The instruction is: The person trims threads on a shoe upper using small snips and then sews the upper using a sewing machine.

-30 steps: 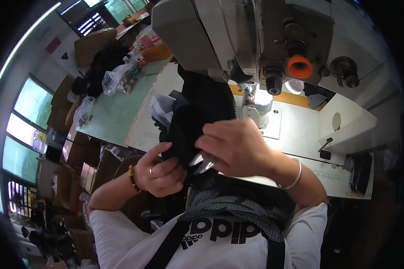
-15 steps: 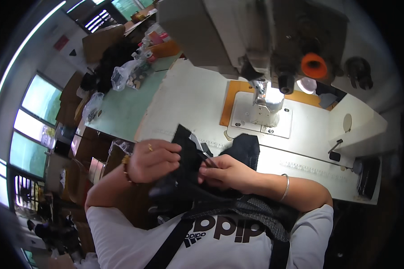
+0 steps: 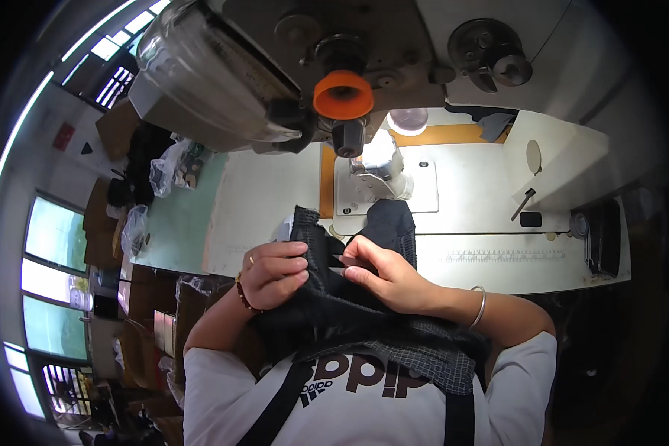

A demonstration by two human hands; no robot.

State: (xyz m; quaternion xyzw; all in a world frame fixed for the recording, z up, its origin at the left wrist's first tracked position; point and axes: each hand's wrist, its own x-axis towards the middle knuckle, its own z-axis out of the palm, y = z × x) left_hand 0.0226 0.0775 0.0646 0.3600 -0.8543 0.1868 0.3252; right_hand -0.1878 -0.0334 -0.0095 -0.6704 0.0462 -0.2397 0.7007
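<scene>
My left hand [image 3: 275, 275] pinches the edge of a black cloth garment piece [image 3: 308, 245], whose upper corner stands up past the fingertips. My right hand [image 3: 390, 275] is closed on small thread snips [image 3: 339, 270]. Two narrow blades poke out between thumb and forefinger toward the cloth, and most of the tool is hidden in the palm. More of the black cloth lies over my lap and up onto the table's front edge. A checked grey-black lining [image 3: 431, 357] shows below my right wrist.
A sewing machine [image 3: 379, 175] with a lit needle area stands just beyond the cloth. Its head, with an orange cone-shaped part [image 3: 343, 94], overhangs the white table [image 3: 267, 193]. Plastic bags [image 3: 134, 232] lie on the green table [image 3: 172, 223] at left.
My view has swung to the right and closer to the machine head. The snips' blades now show apart at the cloth, and the left hand keeps its pinch.
</scene>
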